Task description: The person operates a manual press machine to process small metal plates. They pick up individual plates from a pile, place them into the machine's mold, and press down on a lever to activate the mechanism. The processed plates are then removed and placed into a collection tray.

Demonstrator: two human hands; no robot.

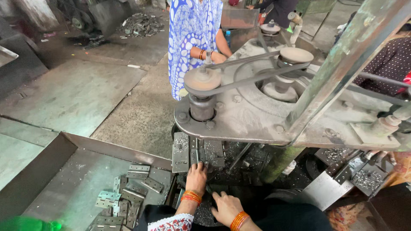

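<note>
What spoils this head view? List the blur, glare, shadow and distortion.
Head view: even daylight, no hard glare; deep shadow under the machine table around the left hand and right hand; wide-angle bending tilts the green post; a blurred green smear at the bottom left corner; hinge plates stay sharp.

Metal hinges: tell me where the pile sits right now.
In the head view the metal hinges lie at lower left, in the near corner of the grey tray, just left of the person's left hand, which rests by the machine's base.
</note>
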